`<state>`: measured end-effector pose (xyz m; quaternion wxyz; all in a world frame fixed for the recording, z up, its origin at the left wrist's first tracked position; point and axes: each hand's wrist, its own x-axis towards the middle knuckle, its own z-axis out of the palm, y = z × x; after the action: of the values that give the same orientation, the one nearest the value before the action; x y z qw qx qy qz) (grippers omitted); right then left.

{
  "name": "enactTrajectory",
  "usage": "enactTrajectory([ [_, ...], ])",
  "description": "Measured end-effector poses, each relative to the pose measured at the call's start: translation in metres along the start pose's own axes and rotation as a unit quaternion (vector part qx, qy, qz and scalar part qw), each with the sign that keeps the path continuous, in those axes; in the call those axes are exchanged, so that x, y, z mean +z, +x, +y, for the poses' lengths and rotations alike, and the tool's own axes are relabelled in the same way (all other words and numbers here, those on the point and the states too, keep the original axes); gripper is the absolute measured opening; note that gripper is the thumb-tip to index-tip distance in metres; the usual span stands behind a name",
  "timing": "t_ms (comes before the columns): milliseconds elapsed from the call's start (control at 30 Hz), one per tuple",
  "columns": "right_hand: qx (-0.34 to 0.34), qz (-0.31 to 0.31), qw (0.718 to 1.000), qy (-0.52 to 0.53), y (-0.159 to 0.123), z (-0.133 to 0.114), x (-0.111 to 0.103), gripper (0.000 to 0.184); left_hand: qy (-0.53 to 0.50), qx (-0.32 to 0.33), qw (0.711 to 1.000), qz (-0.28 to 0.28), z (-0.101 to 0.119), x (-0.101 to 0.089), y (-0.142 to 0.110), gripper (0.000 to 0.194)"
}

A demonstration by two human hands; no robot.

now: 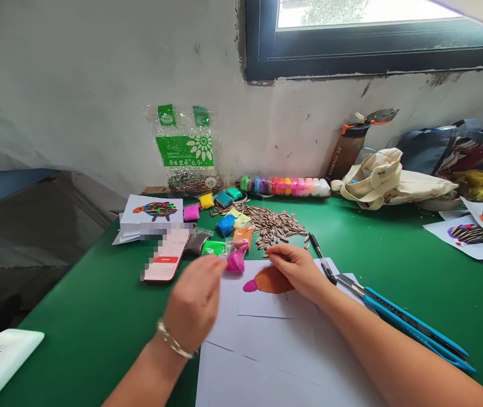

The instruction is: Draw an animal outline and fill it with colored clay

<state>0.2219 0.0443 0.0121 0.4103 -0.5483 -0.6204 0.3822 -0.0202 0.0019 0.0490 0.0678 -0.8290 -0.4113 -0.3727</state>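
My right hand (298,271) is closed in a pinch above the drawing. At its fingertips shows a small piece that looks like a sunflower seed. Below it, on white paper (262,345), lies an orange clay oval (269,280) with a magenta clay end (250,286) and pencilled legs. My left hand (194,299), slightly blurred and wearing a bracelet, hovers left of the drawing with its fingers curled together. Its fingertips come close to a magenta clay packet (236,261); what they hold, if anything, is hidden. A pile of sunflower seeds (275,223) lies just beyond the paper.
Several clay packets (225,225) and a phone (165,254) lie at the left. A pen (322,257) and blue scissors-like cutter (411,322) lie at the right. Behind stand a seed bag (186,152), a bottle (347,150) and a cloth bag (389,181). Finished pictures (470,234) lie far right.
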Motion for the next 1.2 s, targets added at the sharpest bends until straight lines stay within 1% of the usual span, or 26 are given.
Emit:
enactTrajectory([
  [67, -0.005, 0.002, 1.000, 0.000, 0.000, 0.001, 0.000, 0.020, -0.044, 0.031, 0.996, -0.070, 0.020, 0.011, -0.002, 0.032],
  [100, -0.008, 0.002, 1.000, 0.002, 0.000, 0.001, 0.000, 0.020, -0.056, 0.038, 0.994, -0.087, 0.026, 0.015, -0.002, 0.032],
  [167, -0.015, -0.002, 1.000, 0.008, 0.000, 0.001, 0.000, 0.019, -0.067, 0.039, 0.991, -0.107, 0.030, 0.020, -0.004, 0.033],
  [300, -0.032, -0.022, 0.999, 0.017, -0.001, -0.001, 0.000, 0.017, -0.045, 0.026, 0.993, -0.103, 0.018, 0.021, -0.004, 0.033],
  [400, -0.039, -0.027, 0.999, 0.019, -0.001, -0.001, 0.000, 0.016, -0.035, 0.017, 0.995, -0.089, 0.010, 0.020, -0.003, 0.031],
  [467, -0.040, -0.028, 0.999, 0.021, -0.001, 0.000, 0.000, 0.015, -0.031, 0.011, 0.996, -0.087, 0.008, 0.021, -0.003, 0.031],
  [600, -0.041, -0.030, 0.998, 0.021, -0.001, 0.001, 0.000, 0.015, -0.024, -0.003, 0.994, -0.103, 0.006, 0.029, -0.005, 0.031],
  [733, -0.043, -0.028, 0.998, 0.021, 0.000, 0.002, 0.001, 0.016, -0.019, 0.001, 0.994, -0.110, 0.002, 0.036, -0.006, 0.030],
  [833, -0.046, -0.027, 0.998, 0.021, 0.001, 0.003, 0.001, 0.016, -0.012, 0.012, 0.993, -0.117, 0.003, 0.036, -0.001, 0.029],
  [1033, -0.061, -0.033, 0.997, 0.022, 0.002, 0.003, 0.001, 0.016, -0.021, 0.018, 0.990, -0.142, 0.014, 0.027, 0.014, 0.029],
  [1100, -0.069, -0.035, 0.997, 0.024, 0.002, 0.001, 0.001, 0.017, -0.032, 0.013, 0.987, -0.157, 0.016, 0.028, 0.016, 0.029],
  [1200, -0.075, -0.035, 0.996, 0.026, 0.001, -0.002, 0.001, 0.017, -0.062, -0.004, 0.983, -0.170, 0.016, 0.035, 0.015, 0.027],
])
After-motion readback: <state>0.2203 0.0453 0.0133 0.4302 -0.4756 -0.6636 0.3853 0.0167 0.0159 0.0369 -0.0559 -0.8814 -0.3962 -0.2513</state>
